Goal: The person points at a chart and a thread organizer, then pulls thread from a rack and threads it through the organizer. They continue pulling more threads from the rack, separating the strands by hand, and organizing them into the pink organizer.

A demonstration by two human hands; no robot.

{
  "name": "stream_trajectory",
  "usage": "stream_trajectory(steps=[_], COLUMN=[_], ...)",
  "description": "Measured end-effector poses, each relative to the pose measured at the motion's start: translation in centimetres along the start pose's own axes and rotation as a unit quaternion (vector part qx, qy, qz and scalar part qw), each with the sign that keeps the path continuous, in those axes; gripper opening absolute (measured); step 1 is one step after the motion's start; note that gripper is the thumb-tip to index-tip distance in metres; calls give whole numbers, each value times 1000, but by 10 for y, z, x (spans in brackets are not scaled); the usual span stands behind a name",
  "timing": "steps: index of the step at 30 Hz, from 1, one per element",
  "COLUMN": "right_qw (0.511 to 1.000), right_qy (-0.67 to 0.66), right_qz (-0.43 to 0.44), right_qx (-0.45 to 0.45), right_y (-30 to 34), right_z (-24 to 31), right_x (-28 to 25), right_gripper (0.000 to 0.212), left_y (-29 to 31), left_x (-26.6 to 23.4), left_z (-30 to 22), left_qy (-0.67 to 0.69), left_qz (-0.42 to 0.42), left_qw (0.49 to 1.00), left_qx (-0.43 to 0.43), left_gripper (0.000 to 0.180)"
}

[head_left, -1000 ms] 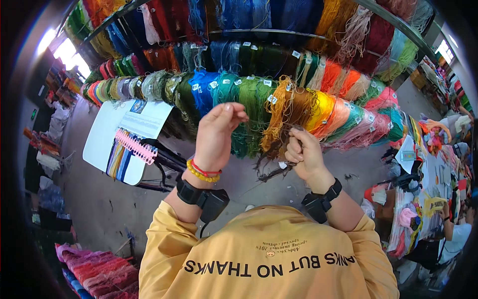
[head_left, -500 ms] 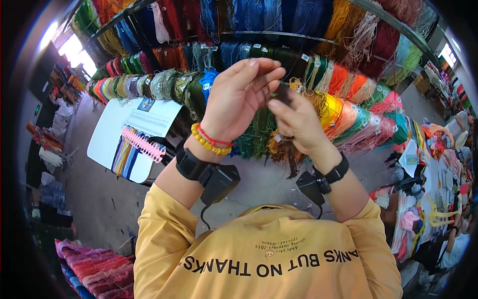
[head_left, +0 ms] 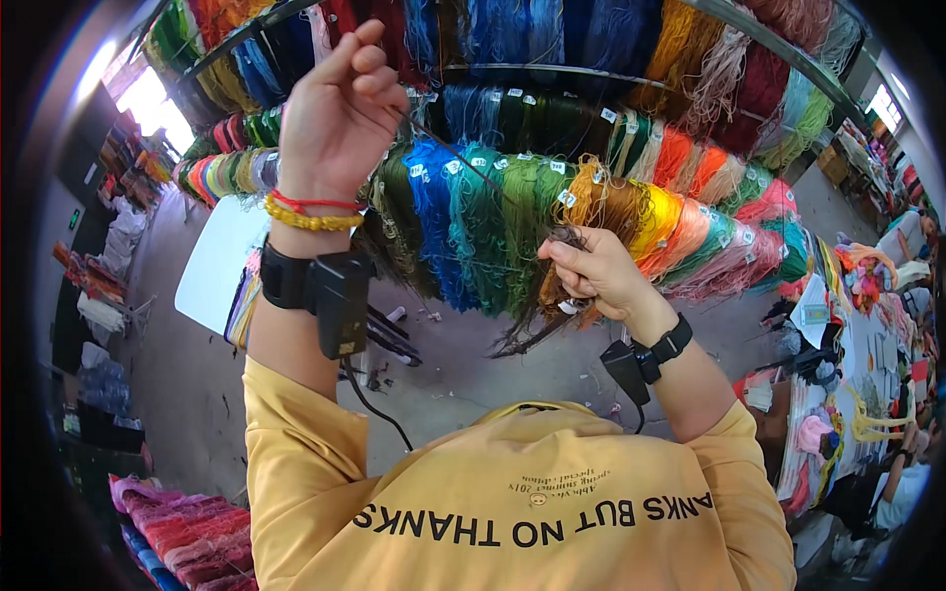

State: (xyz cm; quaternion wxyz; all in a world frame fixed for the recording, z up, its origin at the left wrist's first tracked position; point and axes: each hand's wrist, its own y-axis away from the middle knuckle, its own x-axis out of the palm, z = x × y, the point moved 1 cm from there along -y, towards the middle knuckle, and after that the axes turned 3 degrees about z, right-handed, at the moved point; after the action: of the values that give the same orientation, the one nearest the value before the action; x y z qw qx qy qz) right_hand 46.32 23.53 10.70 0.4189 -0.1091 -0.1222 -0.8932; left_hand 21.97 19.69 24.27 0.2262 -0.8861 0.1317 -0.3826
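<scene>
My left hand point(head_left: 345, 113) is raised at the upper left, fingers curled and pinching the end of a dark thread point(head_left: 453, 156). The thread runs taut down to the right, toward my right hand point(head_left: 601, 271). That hand is closed around a dark brown thread skein point(head_left: 568, 235); a loose dark tail hangs below it to the left. Behind the hands hang skeins in blue point(head_left: 439, 222), green point(head_left: 532, 192) and yellow point(head_left: 660, 217), with small white tags on top.
More skeins point(head_left: 552, 34) hang on a metal rail point(head_left: 552, 71) at the back. A white board point(head_left: 219, 261) stands left, partly behind my left arm. Red and pink skeins point(head_left: 197, 537) lie lower left. A table point(head_left: 857, 355) with yarn is at the right, people beside it.
My left hand has moved away up and left from my right hand, drawing a thread out between them. My right hand has shifted slightly down and still grips the brown skein.
</scene>
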Motion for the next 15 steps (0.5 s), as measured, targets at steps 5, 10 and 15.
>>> stream_trajectory(steps=[5, 10, 15], right_qw=[999, 999, 998], right_qy=[-29, -1, -23], right_qz=[30, 38, -38], right_qx=[1, 21, 36], right_y=[8, 13, 30], right_z=[-11, -27, -39], right_x=[-14, -18, -46], right_gripper=[20, 20, 21], left_y=[-11, -27, -29], left_x=[-1, 2, -1], left_z=[-47, -112, -184], left_qy=[-98, -183, -274], left_qz=[-18, -35, -176], left_qw=[994, 974, 921], left_qx=[50, 130, 213], left_gripper=[22, 21, 23])
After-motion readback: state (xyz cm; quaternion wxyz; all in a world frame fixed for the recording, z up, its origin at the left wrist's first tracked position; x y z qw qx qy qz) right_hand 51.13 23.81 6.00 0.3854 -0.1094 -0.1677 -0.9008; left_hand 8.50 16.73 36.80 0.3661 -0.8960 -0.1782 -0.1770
